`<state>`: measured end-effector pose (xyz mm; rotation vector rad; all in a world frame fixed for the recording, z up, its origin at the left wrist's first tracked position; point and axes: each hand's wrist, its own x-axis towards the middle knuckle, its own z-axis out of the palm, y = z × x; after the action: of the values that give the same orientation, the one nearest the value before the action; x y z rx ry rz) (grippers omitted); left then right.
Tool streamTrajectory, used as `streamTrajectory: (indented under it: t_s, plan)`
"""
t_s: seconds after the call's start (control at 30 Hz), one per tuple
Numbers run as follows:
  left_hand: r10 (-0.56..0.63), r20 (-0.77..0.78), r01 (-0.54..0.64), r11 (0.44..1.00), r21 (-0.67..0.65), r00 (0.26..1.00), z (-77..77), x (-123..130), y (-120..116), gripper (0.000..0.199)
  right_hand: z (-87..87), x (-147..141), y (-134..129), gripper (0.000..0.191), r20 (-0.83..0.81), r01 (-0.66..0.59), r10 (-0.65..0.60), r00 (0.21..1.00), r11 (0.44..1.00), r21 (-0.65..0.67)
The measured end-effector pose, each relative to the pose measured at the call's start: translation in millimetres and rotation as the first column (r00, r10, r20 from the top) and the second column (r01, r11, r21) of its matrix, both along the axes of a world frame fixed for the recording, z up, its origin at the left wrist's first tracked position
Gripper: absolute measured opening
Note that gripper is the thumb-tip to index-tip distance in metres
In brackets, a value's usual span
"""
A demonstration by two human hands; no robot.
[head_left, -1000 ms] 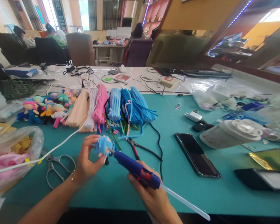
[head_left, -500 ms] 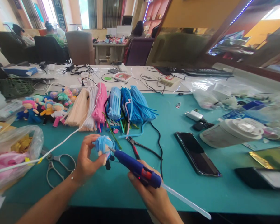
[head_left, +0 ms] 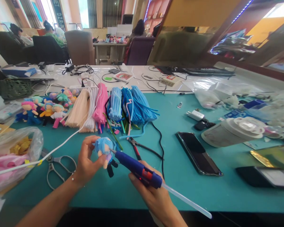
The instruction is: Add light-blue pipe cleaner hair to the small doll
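My left grip [head_left: 88, 162] pinches the blue-haired doll [head_left: 107, 155] above the bench [head_left: 104, 195] while my right grip [head_left: 153, 192] wraps the glue gun [head_left: 138, 169], its nozzle [head_left: 113, 151] at the head's [head_left: 101, 145] edge, so I'd best steady both, squeeze sparingly and guard my left thumb [head_left: 99, 161].

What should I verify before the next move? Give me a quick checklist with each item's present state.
1. Doll secure: ok; the left hand pinches the blue-haired doll between thumb and fingers.
2. Glue gun in grip: ok; the right hand is wrapped around the glue gun.
3. Glue stick loaded: ok; the clear glue stick protrudes from the gun's rear.
4. Nozzle hot: cannot tell; a red light glows, but heat doesn't show.
5. Nozzle touching doll: cannot tell; the nozzle is at its head.
6. Thumb clear of nozzle: not ok, I'd say; the left thumb is close.
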<state>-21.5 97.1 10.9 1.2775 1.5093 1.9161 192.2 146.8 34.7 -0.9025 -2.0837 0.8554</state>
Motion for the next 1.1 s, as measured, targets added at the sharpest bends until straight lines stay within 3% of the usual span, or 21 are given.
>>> streamTrajectory:
  t_s: [0.53, 1.1]
  plan:
    - [0.056, 0.089, -0.052, 0.997, -0.054, 0.994, 1.3, 0.3, 0.8, 0.038, 3.0, -1.4, -0.2, 0.032, -0.022, -0.033, 0.032, 0.999, 0.999, -0.040]
    - [0.137, 0.010, -0.136, 0.988, -0.078, 0.991, -0.1, -1.9, 2.0, 0.037, 6.6, -2.1, -0.4, 0.034, 0.004, -0.047, 0.047, 0.999, 0.998, -0.036]
